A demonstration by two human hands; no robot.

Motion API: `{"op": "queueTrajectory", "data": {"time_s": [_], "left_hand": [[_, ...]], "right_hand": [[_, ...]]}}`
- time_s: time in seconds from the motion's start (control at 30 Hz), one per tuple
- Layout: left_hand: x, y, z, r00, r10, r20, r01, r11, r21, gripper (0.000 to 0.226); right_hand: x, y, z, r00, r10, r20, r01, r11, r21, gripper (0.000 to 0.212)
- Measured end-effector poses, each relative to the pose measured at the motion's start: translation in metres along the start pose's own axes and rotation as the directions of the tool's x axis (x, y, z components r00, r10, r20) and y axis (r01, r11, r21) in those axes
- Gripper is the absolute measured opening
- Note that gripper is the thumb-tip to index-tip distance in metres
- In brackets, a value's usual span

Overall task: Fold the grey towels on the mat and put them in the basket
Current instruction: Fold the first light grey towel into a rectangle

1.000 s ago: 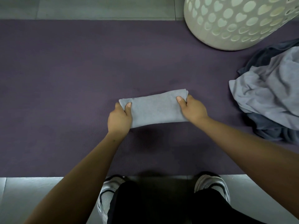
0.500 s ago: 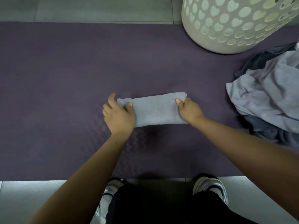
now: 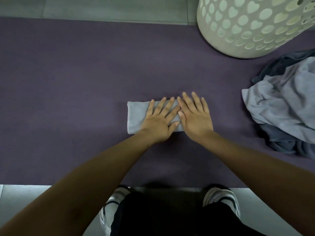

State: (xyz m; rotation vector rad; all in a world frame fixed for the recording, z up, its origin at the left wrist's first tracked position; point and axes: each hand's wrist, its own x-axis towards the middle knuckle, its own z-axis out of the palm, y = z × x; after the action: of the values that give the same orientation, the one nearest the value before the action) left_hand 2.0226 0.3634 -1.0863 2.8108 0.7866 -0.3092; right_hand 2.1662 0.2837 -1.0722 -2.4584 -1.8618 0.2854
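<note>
Your left hand (image 3: pixel 157 123) and right hand (image 3: pixel 196 118) have let go; both now press flat, fingers straight, on the small folded grey towel (image 3: pixel 136 114), mid purple mat (image 3: pixel 85 74). White heart-holed plastic basket (image 3: pixel 252 26) stands at 1 o'clock.

Single view only, head-worn, wide-angle. Looks forward and steeply down from above a crouched person. Own shoes (image 3: pixel 221 200) and dark trousers (image 3: pixel 170 215) fill the bottom edge, both forearms run up from the lower corners. Purple mat (image 3: pixel 68 82) spans the frame side to side, close below. Far edge: strip of tiled floor (image 3: pixel 102 5). Basket (image 3: pixel 252 26) cut off at top right; edges bow with lens distortion.
</note>
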Motion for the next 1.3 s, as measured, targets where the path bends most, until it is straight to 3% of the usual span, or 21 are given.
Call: {"op": "queueTrajectory", "data": {"time_s": [0.1,0.23,0.3,0.37,0.47,0.5,0.57,0.67,0.73,0.83,0.93,1.1,1.3], "left_hand": [[-0.005,-0.006,0.002,0.998,-0.048,-0.047,0.042,0.993,-0.115,0.067],[-0.029,-0.028,0.012,0.930,-0.324,-0.173,0.281,0.931,-0.235,0.060],[-0.042,-0.036,0.016,0.878,-0.460,-0.136,0.401,0.860,-0.315,0.061],[-0.048,-0.040,0.013,0.789,-0.612,-0.054,0.526,0.718,-0.456,0.066],[-0.055,-0.045,0.004,0.752,-0.658,0.029,0.559,0.614,-0.557,0.062],[-0.056,-0.045,0.001,0.743,-0.668,0.044,0.537,0.555,-0.635,0.061],[-0.055,-0.043,-0.008,0.673,-0.724,0.149,0.521,0.321,-0.791,0.067],[-0.045,-0.051,-0.016,0.533,-0.759,0.375,0.583,0.008,-0.813,0.061],[-0.037,-0.062,-0.024,0.519,-0.675,0.525,0.599,-0.150,-0.786,0.049],[-0.029,-0.079,-0.033,0.578,-0.505,0.641,0.569,-0.314,-0.760,0.035],[-0.016,-0.088,-0.042,0.617,-0.554,0.559,0.482,-0.295,-0.825,0.045],[0.031,-0.102,-0.082,0.663,-0.672,0.328,0.447,0.004,-0.895,0.039],[0.104,-0.137,-0.113,0.703,-0.646,0.299,0.449,0.077,-0.890,0.054]], "right_hand": [[0.001,0.007,0.003,0.985,0.040,0.170,-0.054,0.996,0.076,0.072],[0.004,0.008,0.001,0.957,0.149,0.248,-0.186,0.974,0.131,0.062],[0.004,0.007,0.000,0.929,0.217,0.299,-0.286,0.935,0.210,0.061],[0.005,0.004,-0.003,0.901,0.290,0.324,-0.377,0.892,0.250,0.061],[0.005,-0.002,-0.007,0.862,0.407,0.302,-0.503,0.762,0.409,0.060],[0.004,-0.004,-0.008,0.833,0.462,0.304,-0.553,0.669,0.496,0.062],[0.002,-0.005,-0.006,0.737,0.572,0.361,-0.653,0.463,0.599,0.066],[0.007,0.004,-0.005,0.585,0.646,0.491,-0.776,0.270,0.570,0.068],[0.017,0.011,-0.012,0.561,0.588,0.582,-0.791,0.173,0.587,0.059],[0.030,0.016,-0.021,0.579,0.482,0.658,-0.775,0.072,0.628,0.051],[0.044,0.015,-0.024,0.628,0.475,0.616,-0.721,0.056,0.691,0.053],[0.089,0.022,-0.049,0.740,0.495,0.455,-0.600,0.179,0.780,0.042],[0.168,0.044,-0.074,0.802,0.496,0.331,-0.514,0.292,0.807,0.043]]}}
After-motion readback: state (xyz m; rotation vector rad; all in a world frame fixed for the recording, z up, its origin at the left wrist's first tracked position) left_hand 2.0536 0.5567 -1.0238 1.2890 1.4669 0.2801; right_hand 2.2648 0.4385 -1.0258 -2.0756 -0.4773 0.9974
